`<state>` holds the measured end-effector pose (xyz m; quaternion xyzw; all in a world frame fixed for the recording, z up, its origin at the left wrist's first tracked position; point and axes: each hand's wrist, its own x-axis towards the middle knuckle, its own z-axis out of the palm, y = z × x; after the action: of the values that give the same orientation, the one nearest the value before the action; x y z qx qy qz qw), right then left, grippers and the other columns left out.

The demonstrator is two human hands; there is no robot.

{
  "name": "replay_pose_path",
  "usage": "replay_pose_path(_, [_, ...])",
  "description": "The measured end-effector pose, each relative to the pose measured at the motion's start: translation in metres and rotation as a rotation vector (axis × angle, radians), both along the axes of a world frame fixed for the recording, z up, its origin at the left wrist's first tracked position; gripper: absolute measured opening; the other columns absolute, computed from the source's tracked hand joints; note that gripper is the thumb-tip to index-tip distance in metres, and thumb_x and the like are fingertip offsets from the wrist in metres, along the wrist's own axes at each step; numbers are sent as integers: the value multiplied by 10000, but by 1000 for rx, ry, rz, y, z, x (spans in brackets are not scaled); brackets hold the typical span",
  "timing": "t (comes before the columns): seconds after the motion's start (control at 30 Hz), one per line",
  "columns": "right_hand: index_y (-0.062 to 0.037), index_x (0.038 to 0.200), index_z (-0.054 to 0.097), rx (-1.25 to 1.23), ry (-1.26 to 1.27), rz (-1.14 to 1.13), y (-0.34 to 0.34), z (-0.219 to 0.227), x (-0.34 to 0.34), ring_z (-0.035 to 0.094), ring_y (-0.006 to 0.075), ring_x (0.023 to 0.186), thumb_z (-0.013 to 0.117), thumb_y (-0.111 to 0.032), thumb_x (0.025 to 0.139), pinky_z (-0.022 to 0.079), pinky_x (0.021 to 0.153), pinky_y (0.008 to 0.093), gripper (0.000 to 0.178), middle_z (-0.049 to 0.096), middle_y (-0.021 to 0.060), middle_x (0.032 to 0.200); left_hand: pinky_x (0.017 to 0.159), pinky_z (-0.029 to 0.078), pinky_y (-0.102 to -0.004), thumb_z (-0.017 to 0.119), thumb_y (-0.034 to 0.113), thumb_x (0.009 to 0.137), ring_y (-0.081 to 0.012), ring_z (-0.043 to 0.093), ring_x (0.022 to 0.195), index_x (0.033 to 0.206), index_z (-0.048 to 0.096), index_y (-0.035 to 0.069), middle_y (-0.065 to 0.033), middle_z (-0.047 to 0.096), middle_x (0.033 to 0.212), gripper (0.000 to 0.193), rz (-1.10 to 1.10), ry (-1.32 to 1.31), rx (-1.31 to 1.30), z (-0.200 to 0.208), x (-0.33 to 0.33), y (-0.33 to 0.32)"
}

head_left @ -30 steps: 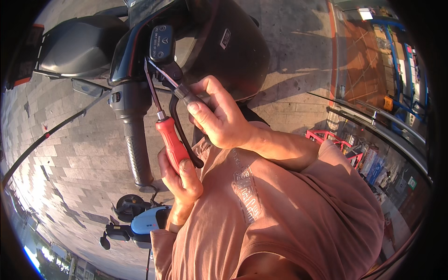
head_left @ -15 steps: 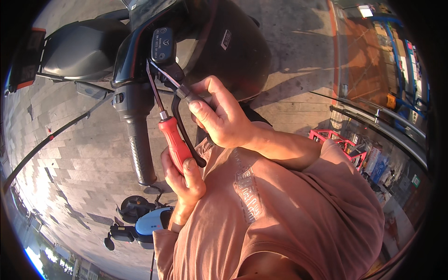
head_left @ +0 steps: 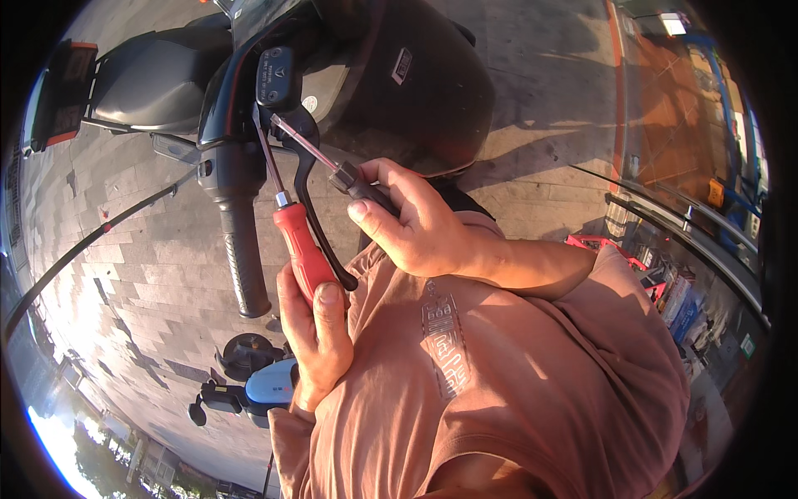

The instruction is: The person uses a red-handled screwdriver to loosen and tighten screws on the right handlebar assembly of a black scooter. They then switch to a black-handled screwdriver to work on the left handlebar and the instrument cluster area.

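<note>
Red-handled screwdriver (head_left: 304, 254) with a slim metal shaft, grasped by the left grip (head_left: 320, 333), pointed toward the inner end of the black curved brake lever (head_left: 313, 229); contact impossible to tell. Dark-handled metal screwdriver (head_left: 371, 195) pinched in the right grip (head_left: 420, 224), tip nearby. Apparently mid-probing beneath the dark rectangular cap (head_left: 277, 76); seems to call next for steady aim. Red handle waisted, sunlit.

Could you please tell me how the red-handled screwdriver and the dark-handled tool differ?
The red-handled screwdriver is in the left hand; the dark-handled tool is in the right hand. The screwdriver's handle is bright red, the tool's dark. The screwdriver's shaft stands steeper in the picture; the tool's slants more. Both have slim shafts pointing toward the scooter's handlebar area.
</note>
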<state>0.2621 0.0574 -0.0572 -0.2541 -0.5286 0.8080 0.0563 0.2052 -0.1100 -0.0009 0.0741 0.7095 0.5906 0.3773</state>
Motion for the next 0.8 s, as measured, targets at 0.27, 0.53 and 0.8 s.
replay_pose_path(0.27, [20,1158,517,-2,108,234,11,4,31,594,141,877,748,-258,875,494,790,308,459,634,114,961,535,402,-211,571,367,969,-83,511,651,1409,322,22,-65,572,935,612,-2,-148,-43,14,28,27])
replay_pose_path(0.53, [21,1243,520,14,127,286,43,3,45,621,158,945,819,-220,755,508,853,324,621,653,112,1035,799,499,-261,483,140,995,-152,630,944,1536,159,-25,-162,622,1202,652,-365,-311,-31,19,10,34])
replay_pose_path(0.8, [25,1200,553,150,-7,361,84,12,39,596,145,792,753,-162,718,501,747,306,555,627,75,885,854,506,-326,676,79,877,-224,606,1028,1322,573,17,-154,622,1230,461,-119,1085,-405,25,-99,51])
